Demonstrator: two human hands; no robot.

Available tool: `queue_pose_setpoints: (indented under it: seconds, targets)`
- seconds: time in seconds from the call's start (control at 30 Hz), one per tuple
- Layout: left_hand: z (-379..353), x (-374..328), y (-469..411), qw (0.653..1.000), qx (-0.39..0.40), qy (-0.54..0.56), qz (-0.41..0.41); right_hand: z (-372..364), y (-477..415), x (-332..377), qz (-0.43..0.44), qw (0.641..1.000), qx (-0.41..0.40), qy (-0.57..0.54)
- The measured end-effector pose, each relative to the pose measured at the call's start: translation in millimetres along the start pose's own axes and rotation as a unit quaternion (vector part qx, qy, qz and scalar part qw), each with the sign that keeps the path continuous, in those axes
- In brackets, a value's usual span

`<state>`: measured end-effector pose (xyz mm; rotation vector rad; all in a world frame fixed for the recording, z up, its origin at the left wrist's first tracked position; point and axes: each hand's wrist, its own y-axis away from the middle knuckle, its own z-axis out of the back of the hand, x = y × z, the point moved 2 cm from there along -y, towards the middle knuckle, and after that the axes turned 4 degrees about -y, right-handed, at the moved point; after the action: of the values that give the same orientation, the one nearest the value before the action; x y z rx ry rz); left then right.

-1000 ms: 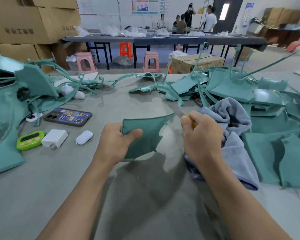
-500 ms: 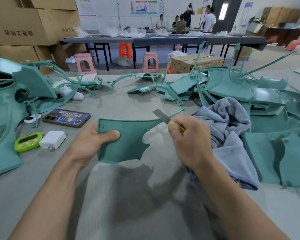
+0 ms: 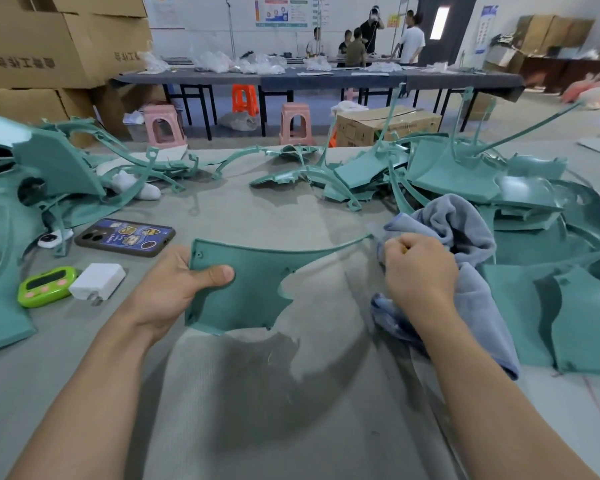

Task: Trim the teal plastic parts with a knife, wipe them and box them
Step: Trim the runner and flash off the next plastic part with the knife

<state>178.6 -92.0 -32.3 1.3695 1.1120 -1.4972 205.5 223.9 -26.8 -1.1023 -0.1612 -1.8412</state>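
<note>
Holding the teal panel [image 3: 253, 271] up mid-frame, the left hand [image 3: 174, 289] grips its left edge with the thumb on top. Its top edge sweeps in a long curve to a thin tip on the right, and the lower right edge has a scooped cut-out. The right hand [image 3: 420, 271] is a closed fist right by that tip, against the grey cloth [image 3: 465, 230]. Only a yellow sliver of the knife [image 3: 404, 249] shows, and the blade is a blur. There's plenty of bare worktop [image 3: 274, 410] below the panel. A phone [image 3: 125, 236], timer [image 3: 45, 285] and charger [image 3: 97, 280] sit at left, and teal offcuts [image 3: 465, 174] are piled at upper right. Half a second ago the blade sat on the top edge; now the fist has slid right, off the tip.
</note>
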Motion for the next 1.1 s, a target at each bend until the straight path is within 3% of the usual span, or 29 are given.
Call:
queue_pose_setpoints:
  seconds: [0.07, 0.17, 0.23, 0.33, 0.43, 0.67, 0.9, 1.1]
  targets:
    - [1, 0, 1, 1.000, 0.004, 0.010, 0.004, 4, 3, 3, 0.038, 0.996, -0.011, -0.080]
    - [2, 2, 2, 1.000, -0.003, 0.017, 0.013, -2, 18, 22, 0.150, 0.974, 0.056, -0.158]
    - [3, 4, 4, 0.999, -0.006, 0.019, 0.026, -7, 13, 15, 0.117, 0.989, 0.057, -0.068]
    - [6, 4, 6, 0.998, -0.020, 0.029, 0.059, 2, -1, -5, -0.021, 1.000, 0.005, 0.020]
    - [3, 5, 5, 0.996, -0.032, 0.036, 0.079, 7, -1, -6, -0.013, 0.998, -0.038, -0.038]
    - [-8, 8, 5, 0.994, -0.003, 0.066, 0.088, -2, 16, 11, 0.040, 0.991, -0.024, -0.127]
    - [-7, 6, 7, 0.986, 0.043, 0.135, 0.084, 4, 12, 12, -0.022, 0.936, -0.039, -0.349]
    - [-7, 7, 6, 0.985, 0.051, 0.139, 0.085, 3, 12, 11, -0.017, 0.923, -0.040, -0.383]
